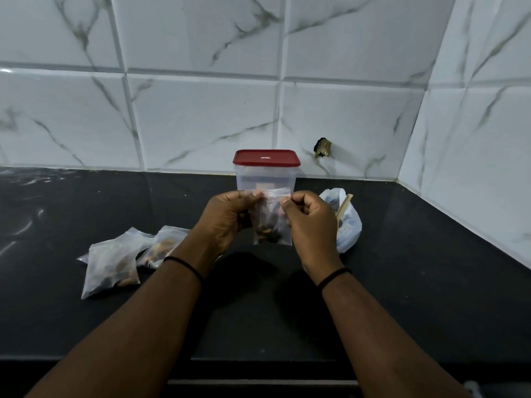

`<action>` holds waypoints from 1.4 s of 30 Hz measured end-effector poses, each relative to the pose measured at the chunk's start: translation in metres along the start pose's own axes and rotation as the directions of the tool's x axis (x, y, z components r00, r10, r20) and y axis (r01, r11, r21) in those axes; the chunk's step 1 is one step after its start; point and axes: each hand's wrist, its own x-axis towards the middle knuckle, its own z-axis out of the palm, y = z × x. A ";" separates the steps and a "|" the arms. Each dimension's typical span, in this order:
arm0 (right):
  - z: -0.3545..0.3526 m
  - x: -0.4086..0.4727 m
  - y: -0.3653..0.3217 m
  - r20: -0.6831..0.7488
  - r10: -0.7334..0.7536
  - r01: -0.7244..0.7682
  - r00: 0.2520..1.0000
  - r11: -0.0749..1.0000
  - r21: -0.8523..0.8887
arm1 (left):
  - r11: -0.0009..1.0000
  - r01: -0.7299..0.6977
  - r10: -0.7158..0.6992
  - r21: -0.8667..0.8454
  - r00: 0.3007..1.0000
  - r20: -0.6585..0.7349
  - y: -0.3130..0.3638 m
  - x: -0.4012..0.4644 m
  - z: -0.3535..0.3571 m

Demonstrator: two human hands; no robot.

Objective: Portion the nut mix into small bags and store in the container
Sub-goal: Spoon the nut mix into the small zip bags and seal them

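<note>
Two hands hold one small zip bag (271, 222) upright just in front of the container (265, 175), which serves as the landmark for all positions below. The left hand (227, 222) pinches the bag's top strip at its left end, fingers curled against the thumb; the right hand (311, 222) pinches the same strip at its right end in the same manner. Holding both ends of the strip keeps the mouth stretched flat and level, which is judged to suit pressing the zip seal closed, while the nut mix hangs settled in the bottom of the bag, clear of the seal. Whether the seal is already fully closed cannot be determined. The container stands on the dark countertop (431, 282) against the tiled wall, its red lid (266, 158) seated on top, so the lid must come off before any bag can be stored. Two filled bags (115, 262) lie flat on the countertop to the front left of the container, overlapping one another and well apart from it; they are judged to be finished portions waiting for storage. A larger crumpled supply bag (349, 225) sits to the front right of the container, just beside the right hand, with a pale stick-like handle (343, 209) protruding from its mouth, presumably a scoop kept within reach for filling.
</note>
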 end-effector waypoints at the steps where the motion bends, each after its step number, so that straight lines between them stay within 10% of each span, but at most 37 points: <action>1: 0.000 0.000 0.000 0.010 -0.005 0.006 1.000 1.000 -0.009 | 0.999 -0.019 0.019 0.032 1.000 -0.001 -0.001 0.000 -0.001; 15: -0.001 0.003 0.003 0.079 -0.029 0.043 0.996 0.983 -0.178 | 0.974 -0.114 0.123 0.198 0.992 -0.036 -0.004 -0.010 0.009; 28: -0.008 -0.022 -0.010 0.142 0.118 -0.123 0.983 0.992 0.022 | 0.953 -0.119 0.172 0.280 0.970 -0.173 0.011 -0.054 0.005; 32: 0.002 -0.043 -0.032 0.301 0.180 -0.240 0.936 0.955 0.173 | 0.842 -0.204 0.351 0.500 0.910 -0.220 0.015 -0.075 -0.013; 37: 0.038 -0.065 -0.046 0.405 0.338 -0.390 0.850 0.919 0.051 | 0.570 0.024 0.369 0.821 0.885 -0.282 0.021 -0.089 -0.056; 42: 0.067 -0.078 -0.039 0.360 0.225 -0.080 0.905 0.923 -0.376 | 0.311 0.239 0.318 0.920 0.886 -0.337 0.022 -0.096 -0.080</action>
